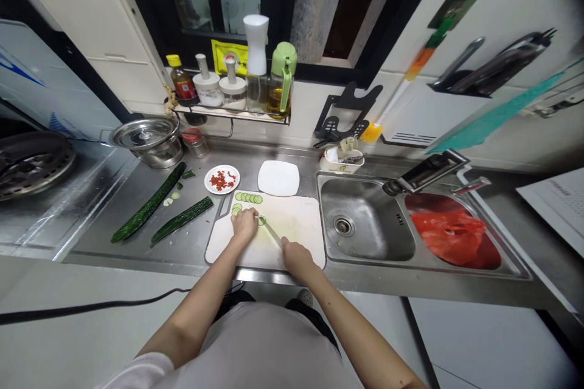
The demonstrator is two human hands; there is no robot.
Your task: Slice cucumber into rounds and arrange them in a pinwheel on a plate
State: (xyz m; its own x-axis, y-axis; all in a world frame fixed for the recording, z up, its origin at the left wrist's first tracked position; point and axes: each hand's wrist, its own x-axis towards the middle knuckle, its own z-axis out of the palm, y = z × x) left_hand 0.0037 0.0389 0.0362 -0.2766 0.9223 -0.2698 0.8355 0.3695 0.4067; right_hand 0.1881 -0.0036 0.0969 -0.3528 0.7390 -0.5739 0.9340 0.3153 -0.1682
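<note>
On the white cutting board (296, 231), my right hand (297, 260) grips the handle of a knife (272, 233). Its blade points up and left, its tip at a pale green cucumber piece (261, 220). My left hand (245, 225) is closed around this piece, which the fingers mostly hide. Cucumber slices (249, 197) lie overlapped in a row near the board's top left corner, with a few more (236, 209) just above my left hand. Two long dark green cucumbers (150, 203) (182, 220) rest on the steel counter left of the board.
Behind the board are a small plate (210, 181) of chopped red pieces and a bare white plate (278, 177). Right of it is the sink (369, 213), with a red bag (449, 234) in the second basin. A lidded pot (157, 144) and a condiment shelf (232, 114) stand behind.
</note>
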